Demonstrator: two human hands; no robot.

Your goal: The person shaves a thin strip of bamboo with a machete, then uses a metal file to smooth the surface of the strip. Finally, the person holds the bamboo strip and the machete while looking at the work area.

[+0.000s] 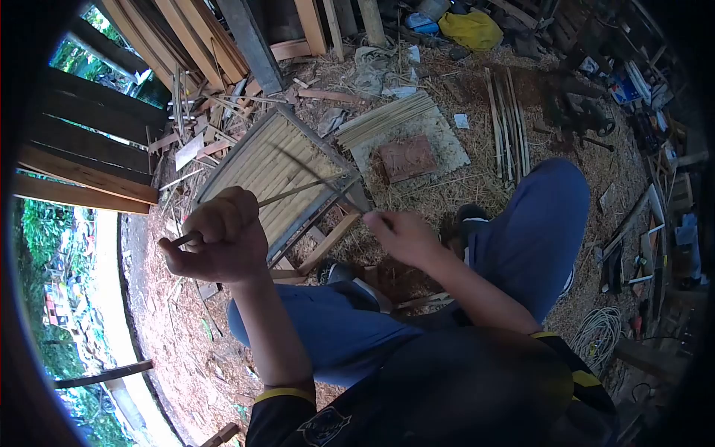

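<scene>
My left hand (223, 235) is closed around a thin wooden strip (298, 191). The strip's short end pokes out by my thumb, and its long end points right toward my other hand. Closed too, my right hand (402, 237) grips a long, thin, dark blade (305, 167), blurred along its length, with its handle hidden in the fingers. The blade slants up and left, crossing near the strip's far end in this view. Below both lies a wood-framed panel (257, 167) with pale slats side by side, partly covered by my left hand.
Past the panel, a bundle of thin strips (387, 119) and a reddish carved block (407, 159) rest on a pale board. Several long sticks (508, 123) lie farther right. Shavings cover the ground. Planks (201, 45) lean at the back left; a wire coil (598, 333) sits at right.
</scene>
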